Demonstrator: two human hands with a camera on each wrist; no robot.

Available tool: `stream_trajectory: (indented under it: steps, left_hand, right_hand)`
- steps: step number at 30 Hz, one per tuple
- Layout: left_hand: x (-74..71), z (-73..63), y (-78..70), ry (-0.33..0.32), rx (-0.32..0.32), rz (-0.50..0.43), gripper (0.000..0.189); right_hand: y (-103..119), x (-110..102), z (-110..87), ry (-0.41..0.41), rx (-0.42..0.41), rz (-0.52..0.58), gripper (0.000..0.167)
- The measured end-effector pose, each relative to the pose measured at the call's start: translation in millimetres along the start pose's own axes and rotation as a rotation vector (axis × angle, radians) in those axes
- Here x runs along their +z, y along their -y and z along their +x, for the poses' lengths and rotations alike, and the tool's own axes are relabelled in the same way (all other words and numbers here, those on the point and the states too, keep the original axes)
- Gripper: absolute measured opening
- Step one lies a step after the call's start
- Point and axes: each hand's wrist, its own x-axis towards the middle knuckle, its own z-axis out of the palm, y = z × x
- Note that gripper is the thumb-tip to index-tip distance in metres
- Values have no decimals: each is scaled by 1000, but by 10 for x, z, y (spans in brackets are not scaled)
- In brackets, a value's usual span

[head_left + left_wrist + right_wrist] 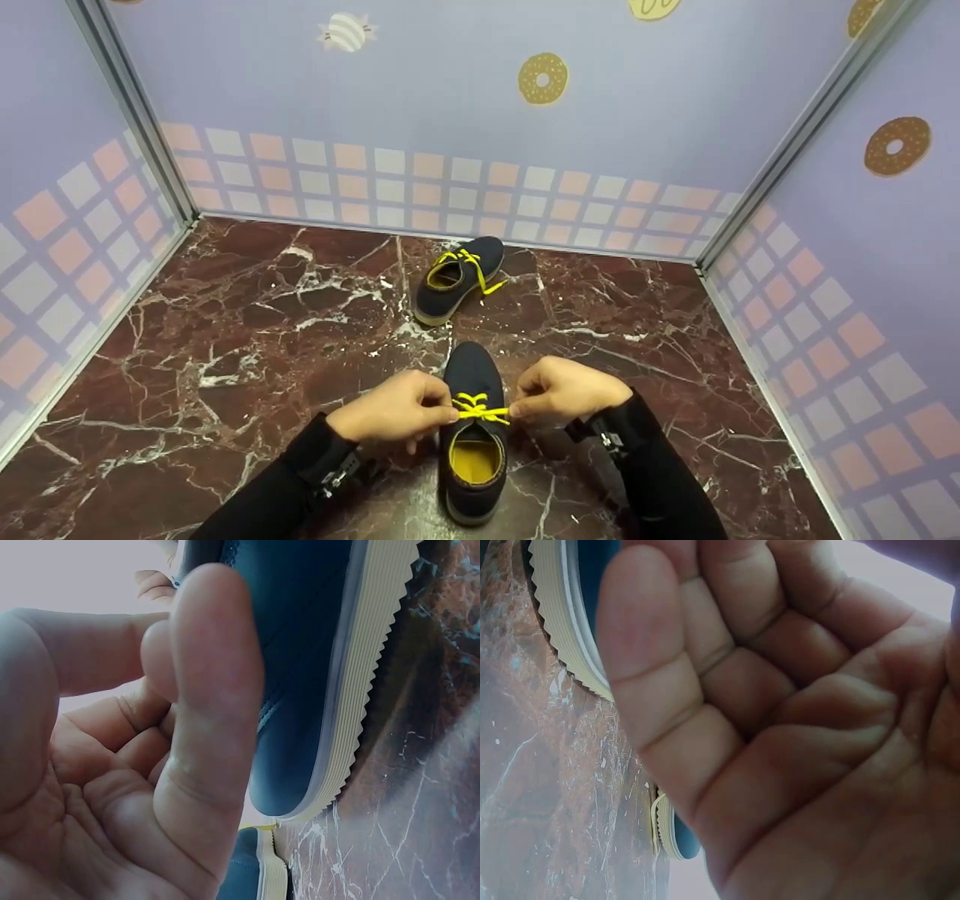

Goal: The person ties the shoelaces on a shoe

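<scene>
A dark shoe (471, 367) with a yellow lining stands on the floor between the two hands, toe pointing away. Its yellow shoelace (480, 412) is stretched sideways across the tongue. On the left, the left hand (397, 409) pinches the lace between thumb and forefinger; from the right, the right hand (566, 390) pinches the opposite end. The ridged cream sole (360, 682) shows beside the fingers in the left wrist view. In the right wrist view, the curled fingers of the right hand (780, 712) hide the lace and most of the shoe.
Farther off, a matching dark shoe (484, 255) stands at an angle near the back wall, its yellow lace tied loosely with one end trailing on the floor. Patterned panels (450, 112) enclose the brown marbled floor (300, 360) at the back and both sides.
</scene>
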Motion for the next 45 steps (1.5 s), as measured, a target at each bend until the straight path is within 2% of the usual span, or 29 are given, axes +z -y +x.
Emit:
stream_trajectory:
  steps: [17, 26, 31, 36, 40, 45]
  left_hand:
    - [-5, 13, -11, 5, -10, -9, 28]
    - [9, 8, -30, -8, -23, -41, 28]
    - [13, 23, -4, -32, 6, -66, 22]
    - [13, 38, 22, -48, 53, -21, 19]
    - [9, 47, 31, -55, 91, 9, 18]
    - [14, 56, 34, -53, 107, 2, 17]
  right_hand:
    - [2, -3, -23, 0, 11, 8, 32]
    - [3, 0, -4, -23, -13, 15, 29]
    - [5, 12, 16, -46, -27, 46, 22]
    - [48, 46, 36, -24, -21, 138, 14]
    - [93, 89, 71, -28, -34, 192, 15]
    - [119, 136, 108, -40, -42, 247, 17]
